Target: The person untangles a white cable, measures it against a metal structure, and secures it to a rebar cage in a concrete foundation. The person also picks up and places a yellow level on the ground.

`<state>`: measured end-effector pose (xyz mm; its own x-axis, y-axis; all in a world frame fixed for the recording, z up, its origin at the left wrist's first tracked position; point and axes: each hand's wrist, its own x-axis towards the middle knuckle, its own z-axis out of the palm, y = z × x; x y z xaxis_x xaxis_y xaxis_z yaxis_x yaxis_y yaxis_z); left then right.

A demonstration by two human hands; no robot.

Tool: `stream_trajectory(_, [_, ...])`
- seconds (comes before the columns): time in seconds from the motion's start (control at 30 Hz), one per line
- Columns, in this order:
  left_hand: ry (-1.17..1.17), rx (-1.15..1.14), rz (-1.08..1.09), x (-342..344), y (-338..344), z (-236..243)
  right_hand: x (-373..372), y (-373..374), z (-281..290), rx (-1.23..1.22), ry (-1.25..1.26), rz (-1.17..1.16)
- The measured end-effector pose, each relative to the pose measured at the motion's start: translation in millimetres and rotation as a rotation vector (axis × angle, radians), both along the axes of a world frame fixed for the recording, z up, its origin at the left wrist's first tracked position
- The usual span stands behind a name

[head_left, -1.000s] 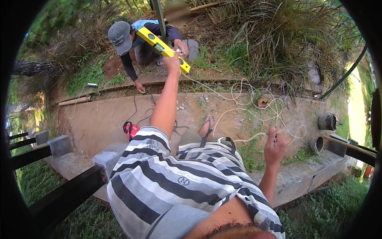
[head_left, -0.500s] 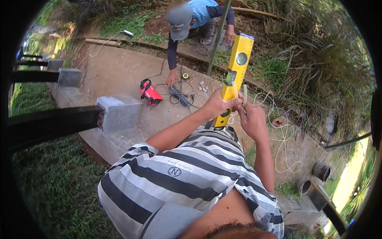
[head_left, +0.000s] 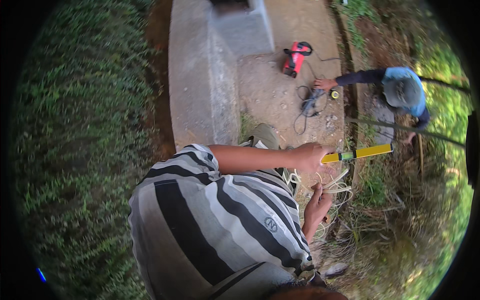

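A yellow spirit level (head_left: 367,152) sticks out to the right from my left hand (head_left: 310,157), whose fingers are wrapped round its near end. Its narrow edge is turned up, with a greenish vial near the middle. Just below, my right hand (head_left: 317,206) is closed on a thin cream-coloured tube (head_left: 336,188). Loops of this tube hang around both hands, and part of it is hidden behind my arm and shirt.
A co-worker (head_left: 402,90) crouches at the right, one hand on a dark power tool (head_left: 311,102) with a cord. Nearby are a red machine (head_left: 297,60) with a black strap and a yellow tape measure (head_left: 334,94). A concrete block (head_left: 245,32) stands ahead; greenery (head_left: 90,150) fills the left.
My view has turned toward the left. The spirit level has swung from pointing up to pointing right, and my right hand has come away from it with the tube.
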<state>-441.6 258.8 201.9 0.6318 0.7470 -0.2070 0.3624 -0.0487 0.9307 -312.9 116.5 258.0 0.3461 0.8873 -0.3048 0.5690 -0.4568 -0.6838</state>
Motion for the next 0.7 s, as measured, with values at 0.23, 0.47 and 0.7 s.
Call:
stream_trajectory(0.23, [0.566, -0.136, 0.533, -194, -3, -132, 1, -15, -62, -0.043, -0.140, 0.150])
stream_trajectory(0.47, [1.072, -0.138, 1.083, -384, -35, -233, 55, -4, -137, 0.045, -0.155, -0.181])
stream_trajectory(0.7, [1.306, 0.096, 1.250, -452, -38, -312, 31, -24, -193, 0.268, -0.172, -0.373])
